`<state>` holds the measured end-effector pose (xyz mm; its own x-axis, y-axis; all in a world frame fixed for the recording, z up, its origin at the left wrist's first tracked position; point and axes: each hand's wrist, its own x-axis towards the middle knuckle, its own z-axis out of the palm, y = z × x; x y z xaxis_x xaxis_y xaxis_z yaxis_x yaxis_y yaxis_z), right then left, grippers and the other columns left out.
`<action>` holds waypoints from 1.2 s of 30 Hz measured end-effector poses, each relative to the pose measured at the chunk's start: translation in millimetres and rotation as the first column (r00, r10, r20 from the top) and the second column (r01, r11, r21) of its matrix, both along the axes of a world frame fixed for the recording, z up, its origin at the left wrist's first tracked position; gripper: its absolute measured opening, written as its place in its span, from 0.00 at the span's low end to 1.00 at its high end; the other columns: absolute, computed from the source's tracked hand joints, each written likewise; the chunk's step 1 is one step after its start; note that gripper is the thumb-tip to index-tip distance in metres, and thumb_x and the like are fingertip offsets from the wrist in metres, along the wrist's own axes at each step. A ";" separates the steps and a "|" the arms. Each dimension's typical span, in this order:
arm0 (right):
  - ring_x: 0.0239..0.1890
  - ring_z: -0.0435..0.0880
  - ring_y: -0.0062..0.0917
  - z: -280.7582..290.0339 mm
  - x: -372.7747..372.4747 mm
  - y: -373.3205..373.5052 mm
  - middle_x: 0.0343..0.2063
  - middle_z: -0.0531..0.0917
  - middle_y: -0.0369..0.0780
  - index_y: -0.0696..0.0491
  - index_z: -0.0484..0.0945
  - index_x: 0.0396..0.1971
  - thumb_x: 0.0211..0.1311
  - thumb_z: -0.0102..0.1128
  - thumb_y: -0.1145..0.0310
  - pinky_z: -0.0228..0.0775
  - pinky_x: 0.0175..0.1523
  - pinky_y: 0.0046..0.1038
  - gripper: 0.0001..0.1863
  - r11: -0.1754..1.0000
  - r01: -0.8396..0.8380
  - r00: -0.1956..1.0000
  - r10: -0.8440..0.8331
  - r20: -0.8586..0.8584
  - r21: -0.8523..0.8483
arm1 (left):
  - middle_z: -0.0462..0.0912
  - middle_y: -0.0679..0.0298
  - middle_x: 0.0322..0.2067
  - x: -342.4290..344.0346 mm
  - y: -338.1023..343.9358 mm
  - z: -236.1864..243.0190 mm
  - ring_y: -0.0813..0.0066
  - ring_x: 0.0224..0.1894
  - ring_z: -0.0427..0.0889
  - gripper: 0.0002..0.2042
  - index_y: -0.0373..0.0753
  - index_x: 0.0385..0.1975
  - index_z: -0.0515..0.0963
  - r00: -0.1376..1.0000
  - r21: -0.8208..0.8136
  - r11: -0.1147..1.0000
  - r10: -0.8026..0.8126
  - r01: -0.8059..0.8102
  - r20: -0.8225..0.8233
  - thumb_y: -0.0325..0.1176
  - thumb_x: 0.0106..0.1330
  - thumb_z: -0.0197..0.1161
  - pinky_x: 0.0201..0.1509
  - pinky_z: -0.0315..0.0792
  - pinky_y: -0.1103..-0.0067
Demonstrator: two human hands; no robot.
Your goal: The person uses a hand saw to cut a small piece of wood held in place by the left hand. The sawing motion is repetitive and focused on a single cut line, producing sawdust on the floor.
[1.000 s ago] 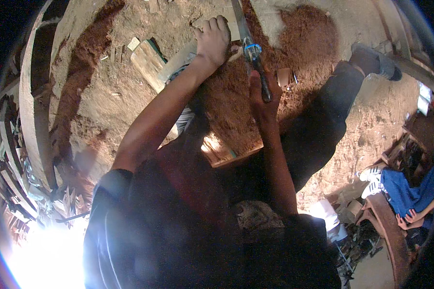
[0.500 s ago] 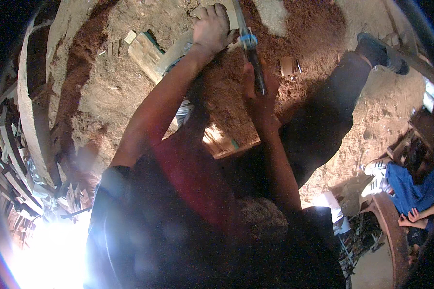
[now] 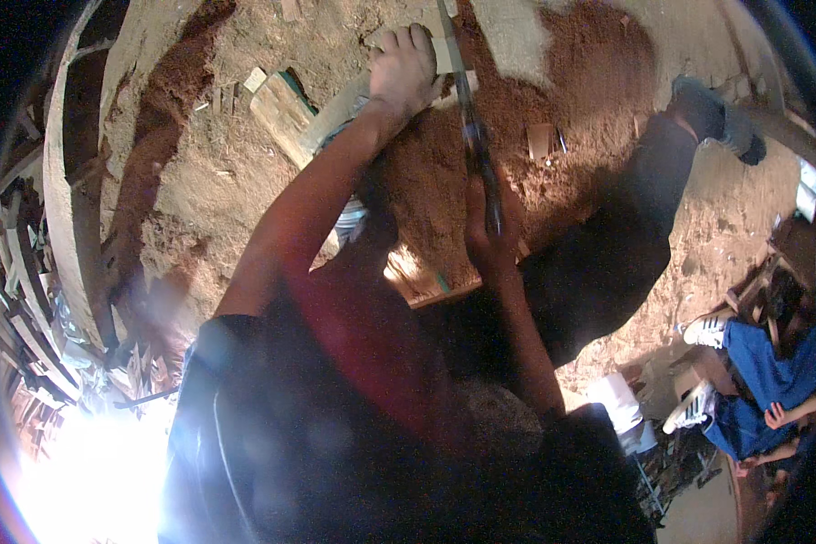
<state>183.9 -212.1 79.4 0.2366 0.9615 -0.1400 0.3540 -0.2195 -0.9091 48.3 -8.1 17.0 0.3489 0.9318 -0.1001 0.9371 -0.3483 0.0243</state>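
right hand (image 3: 491,227) drawn back down the saw (image 3: 476,145), outstretched foot (image 3: 712,113) swung right

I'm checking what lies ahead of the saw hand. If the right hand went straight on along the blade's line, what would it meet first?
Probably the pale wood piece that the left hand presses down; the right hand points its saw there, though depth is unclear.

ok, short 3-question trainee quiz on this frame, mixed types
1. True or false: the left hand presses on a pale wood piece.
2. The right hand grips: A) a long dark tool B) a brush C) a cup.
3. What covers the ground?

Key: 1 true. 2 A. 3 reddish-brown sawdust, with wood offcuts lying on it.
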 end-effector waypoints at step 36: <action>0.34 0.83 0.25 18.4 -17.2 55.9 0.34 0.85 0.43 0.61 0.76 0.59 0.76 0.57 0.65 0.76 0.41 0.30 0.19 0.999 -0.031 0.994 0.034 0.100 -0.026 | 0.74 0.49 0.50 -7.3 -6.4 -14.1 0.51 0.54 0.75 0.39 0.28 0.57 0.67 0.995 -0.016 1.000 -0.001 0.003 0.103 0.52 0.56 0.74 0.54 0.77 0.56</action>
<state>166.7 -156.2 97.8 0.2192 0.9654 -0.1410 0.4503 -0.2283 -0.8632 41.0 -14.4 2.9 0.3598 0.9298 -0.0781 0.9287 -0.3488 0.1263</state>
